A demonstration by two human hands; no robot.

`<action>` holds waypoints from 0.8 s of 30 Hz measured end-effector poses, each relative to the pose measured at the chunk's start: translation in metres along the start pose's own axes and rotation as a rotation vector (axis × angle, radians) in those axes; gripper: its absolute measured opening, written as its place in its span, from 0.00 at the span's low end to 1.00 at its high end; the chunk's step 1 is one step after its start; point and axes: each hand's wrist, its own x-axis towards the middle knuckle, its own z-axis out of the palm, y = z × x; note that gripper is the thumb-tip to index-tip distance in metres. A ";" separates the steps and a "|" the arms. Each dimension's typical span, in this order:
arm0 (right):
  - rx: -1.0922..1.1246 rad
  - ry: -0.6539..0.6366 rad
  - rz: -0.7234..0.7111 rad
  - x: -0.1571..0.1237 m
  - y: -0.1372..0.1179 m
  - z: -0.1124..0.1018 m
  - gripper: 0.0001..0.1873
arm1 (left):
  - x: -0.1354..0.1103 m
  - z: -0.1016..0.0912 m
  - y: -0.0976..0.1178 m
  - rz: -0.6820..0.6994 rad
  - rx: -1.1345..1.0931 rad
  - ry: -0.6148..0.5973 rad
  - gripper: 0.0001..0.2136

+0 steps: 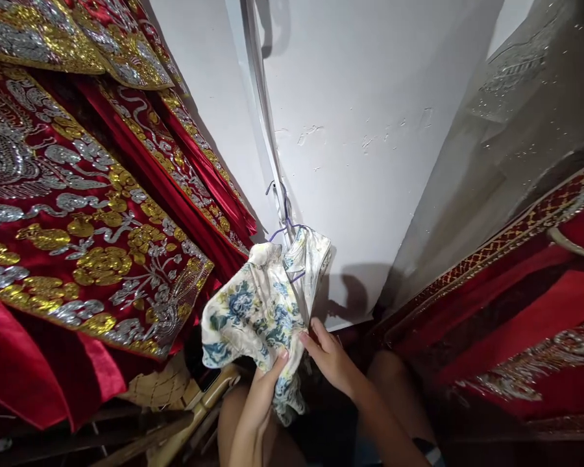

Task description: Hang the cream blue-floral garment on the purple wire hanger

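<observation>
A white floral shirt (263, 305) with blue and yellow flowers hangs from a thin purple hanger (286, 227) in front of me. Its collar and right shoulder are draped unevenly over the hanger. My left hand (271, 376) grips the lower part of the shirt, thumb on top and the other fingers hidden behind the cloth. On the other side, my right hand (328, 350) pinches the shirt's right edge between thumb and fingers. The lowest part of the cloth is bunched below my left hand.
Red cloth with gold and silver sequin embroidery (102, 227) hangs at the left. A white wall (360, 130) with a narrow vertical strip (260, 97) stands ahead. Another red embroidered cloth (530, 311) is at the right. A bamboo chair (199, 408) stands low at the left.
</observation>
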 end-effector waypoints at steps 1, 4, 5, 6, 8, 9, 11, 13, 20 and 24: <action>-0.014 -0.026 -0.007 0.000 0.001 -0.001 0.15 | -0.002 -0.001 0.000 -0.020 -0.017 0.001 0.24; -0.045 -0.108 -0.034 0.000 0.005 -0.007 0.21 | -0.003 -0.005 -0.001 -0.071 -0.033 0.045 0.22; -0.042 -0.115 -0.038 -0.001 0.006 -0.009 0.23 | -0.002 -0.005 -0.002 -0.089 -0.018 0.073 0.22; -0.035 -0.106 -0.037 -0.002 0.008 -0.011 0.24 | 0.000 -0.006 -0.003 -0.096 0.003 0.109 0.22; -0.023 -0.071 -0.016 -0.005 0.010 -0.014 0.22 | 0.007 -0.007 -0.005 -0.026 0.035 0.203 0.22; -0.017 -0.054 0.000 -0.007 0.011 -0.016 0.22 | 0.011 -0.007 -0.007 0.060 0.041 0.267 0.23; -0.008 -0.028 0.027 -0.009 0.011 -0.019 0.20 | 0.018 -0.008 -0.012 0.346 0.076 0.453 0.26; 0.008 -0.024 0.037 -0.011 0.009 -0.022 0.18 | 0.020 -0.005 -0.020 0.673 0.208 0.647 0.28; 0.104 -0.102 0.042 -0.010 0.000 -0.015 0.12 | 0.009 0.029 -0.064 0.881 0.707 0.257 0.19; 0.161 -0.101 0.094 -0.015 -0.002 -0.011 0.11 | 0.009 0.039 -0.065 0.689 0.666 0.114 0.05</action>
